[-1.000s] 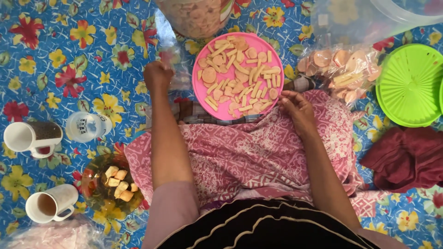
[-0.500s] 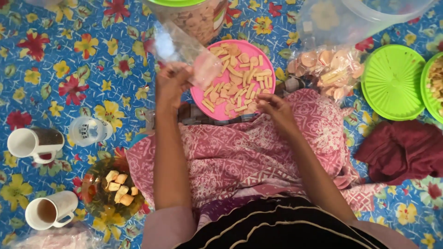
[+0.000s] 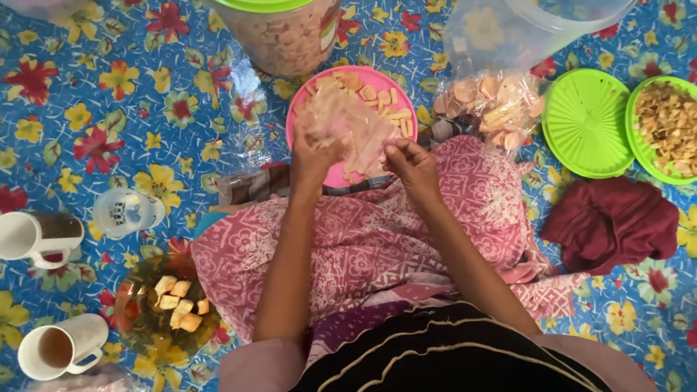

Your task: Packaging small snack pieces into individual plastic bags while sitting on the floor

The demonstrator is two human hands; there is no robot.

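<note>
Looking down from the head camera, a clear plastic bag [image 3: 347, 131] is seen held up right over the near half of the pink plate [image 3: 406, 94], so part of the plate's load of round and stick-shaped crackers [image 3: 383, 98] is only glimpsed through the film. The bag is pinched at both near corners: the left hand [image 3: 314, 156] is closed on its left edge, fingers curled tight around the plastic, and the right hand [image 3: 411, 164] is closed on the right edge, thumb and fingertips pressed together with the film between them. So the bag is stretched between the two sets of fingers and fans away from them, out over the plate. Whether anything's inside the bag can't really be told, it's too see-through and blurry.

Everything else, placed off the pink plate: a big clear jar of crackers [image 3: 279, 33] with a green lid is parked just beyond it to the left. A packed bag of crackers [image 3: 494, 101] is lying just to its right, then a green lid [image 3: 587, 123], then a green bowl of fried snacks [image 3: 666, 127] further right. A dark red cloth [image 3: 613, 221] is bunched near-right of the plate. Well off to the near-left, a glass bowl of cubed snacks [image 3: 170, 305] and two white mugs [image 3: 36, 236] [image 3: 62, 345] are set on the floral mat [image 3: 109, 109].
</note>
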